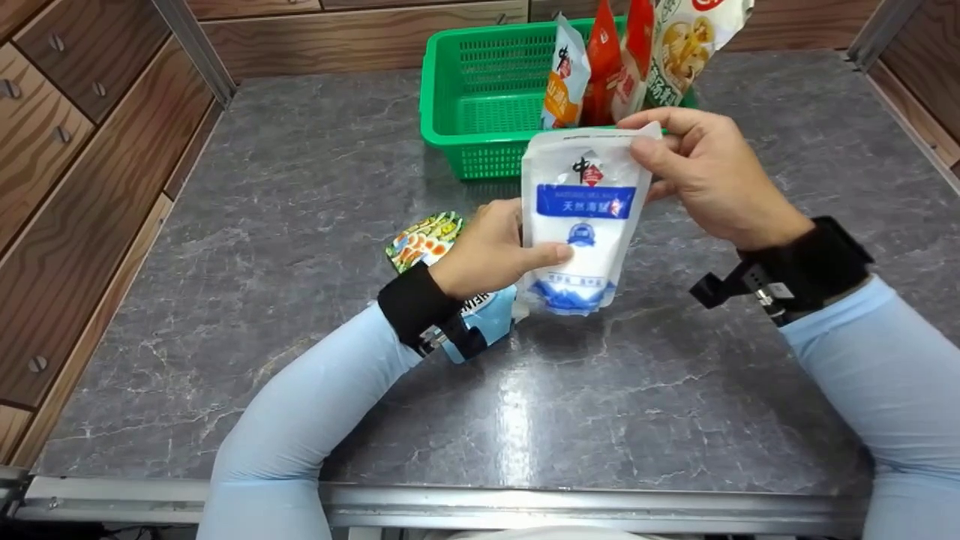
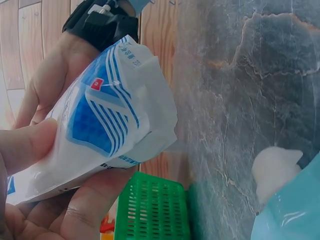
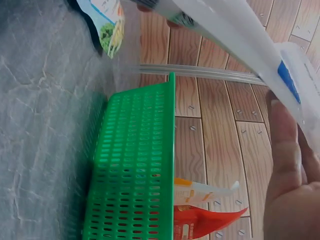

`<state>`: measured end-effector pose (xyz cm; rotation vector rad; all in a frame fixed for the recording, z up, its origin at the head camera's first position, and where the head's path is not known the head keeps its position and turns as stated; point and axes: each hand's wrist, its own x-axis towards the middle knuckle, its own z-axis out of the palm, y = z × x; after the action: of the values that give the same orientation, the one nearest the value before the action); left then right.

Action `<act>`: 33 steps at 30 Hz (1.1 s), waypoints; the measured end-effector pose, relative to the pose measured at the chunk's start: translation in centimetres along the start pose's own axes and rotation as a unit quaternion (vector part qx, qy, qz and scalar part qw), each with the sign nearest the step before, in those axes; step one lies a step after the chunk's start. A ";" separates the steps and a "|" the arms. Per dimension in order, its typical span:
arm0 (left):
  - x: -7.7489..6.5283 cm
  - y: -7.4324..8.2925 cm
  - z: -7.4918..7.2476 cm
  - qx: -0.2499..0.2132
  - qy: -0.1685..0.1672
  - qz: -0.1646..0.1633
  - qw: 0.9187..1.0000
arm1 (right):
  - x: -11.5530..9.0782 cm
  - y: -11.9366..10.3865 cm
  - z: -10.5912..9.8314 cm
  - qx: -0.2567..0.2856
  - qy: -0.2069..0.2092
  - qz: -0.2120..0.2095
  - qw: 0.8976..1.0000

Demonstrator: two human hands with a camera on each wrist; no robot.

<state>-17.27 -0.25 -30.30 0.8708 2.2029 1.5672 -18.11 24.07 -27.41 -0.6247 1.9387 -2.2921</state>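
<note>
A white and blue salt bag point(image 1: 591, 225) is held upright above the table, its printed front facing the head camera. My left hand point(image 1: 491, 251) grips it from the left, thumb point(image 2: 30, 142) across the front and fingers behind. At the bag's top right corner, my right hand point(image 1: 709, 176) pinches the edge between thumb and fingers. Beneath my left wrist lies a light blue Heinz pouch point(image 1: 495, 315), partly hidden by the forearm; a colourful food-printed pouch end point(image 1: 427, 238) shows beyond the hand. In the left wrist view, the bag's blue-striped end point(image 2: 107, 112) points up and right.
Behind the salt bag stands a green perforated basket point(image 1: 491, 159). Its right part holds several upright packets, among them a blue-orange one point(image 1: 566, 79), a red one point(image 1: 602, 64) and a white-green one point(image 1: 681, 52). Wood-patterned panels point(image 1: 360, 37) border the grey marbled table point(image 1: 247, 247).
</note>
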 end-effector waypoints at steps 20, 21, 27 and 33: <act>-0.7 1.2 0.1 -0.035 -0.023 -0.019 0.999 | -0.4 0.6 1.0 -0.038 0.031 -0.051 0.997; -0.7 1.1 0.0 -0.040 -0.023 -0.018 0.999 | -0.4 0.5 1.1 -0.044 0.036 -0.053 0.997; -0.8 1.1 -0.2 -0.022 -0.012 -0.008 1.000 | -0.5 0.3 1.4 -0.052 0.038 -0.060 0.996; -0.9 1.0 -0.4 0.004 -0.009 -0.006 1.000 | -0.4 0.3 1.5 -0.053 0.035 -0.065 0.996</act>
<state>-16.55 -0.89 -29.31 0.8700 2.1989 1.5400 -17.23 22.73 -27.65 -0.7108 2.1230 -2.3272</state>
